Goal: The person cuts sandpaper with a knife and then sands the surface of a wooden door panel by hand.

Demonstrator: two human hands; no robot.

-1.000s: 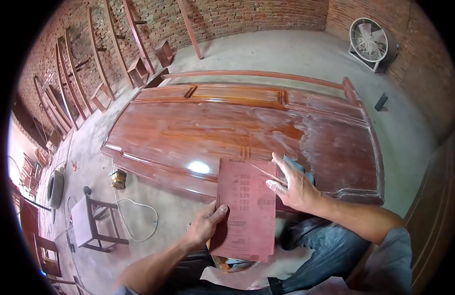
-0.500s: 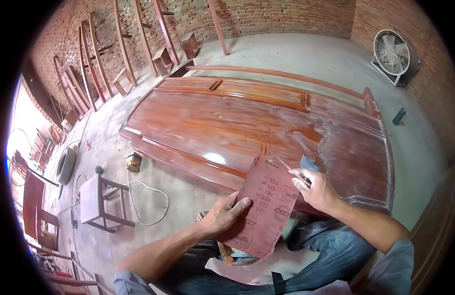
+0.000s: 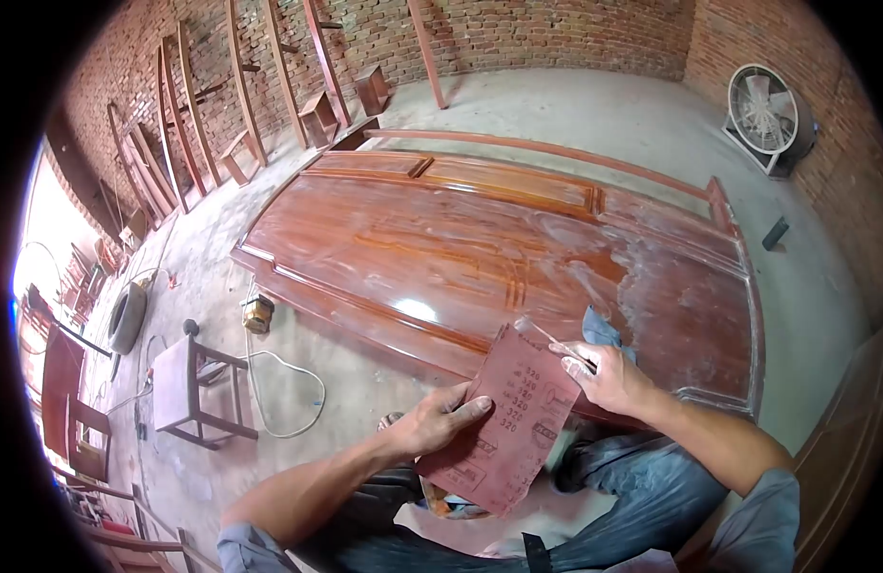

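Observation:
My left hand grips the left edge of a reddish sandpaper sheet, thumb on top, its printed "320" back facing up. My right hand is closed around a slim stick-like tool whose pale tip lies at the sheet's upper edge; its exact kind is unclear. Beyond both hands lies a large varnished wooden panel, glossy red-brown with whitish smears and raised moulding. A blue cloth rests on the panel just behind my right hand.
A small stool stands at left, near a yellow power tool with a looping cord. A drum fan sits by the brick wall. A dark block lies on the floor at right. Wooden posts lean at the back.
The sandpaper sheet has tilted and shifted slightly down. My right hand has lowered a little, and the slim tool's tip has moved to the sheet's top edge.

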